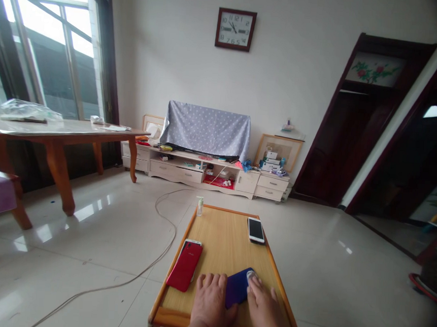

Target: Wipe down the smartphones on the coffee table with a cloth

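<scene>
On a narrow wooden table (224, 225), the blue phone (235, 289) lies with its back upward, at the near end and between the person's two hands, which are apart from each other. The left hand (210, 297) is palm down over the left side of this phone, with the thumb by its near edge; I think it rests so in order that the phone does not slide. If these fingers really clamp the edge, I cannot tell, because the hand covers it. The right hand (265, 300) has its fingers close together on a small white pad (250, 274) and holds it against the far right corner of the phone; whether the pad is paper or cloth is not clear. The phone lies slanted, perhaps because this angle suits both hands. Near the left edge, the red phone (185, 266) lies back up, on top of a white item (195, 241) of which only a border shows. By the right edge, the white phone (256, 230) has its dark screen upward. A small bottle (200, 208) stands upright at the far left corner, probably there to leave the hands free space while remaining in reach.
</scene>
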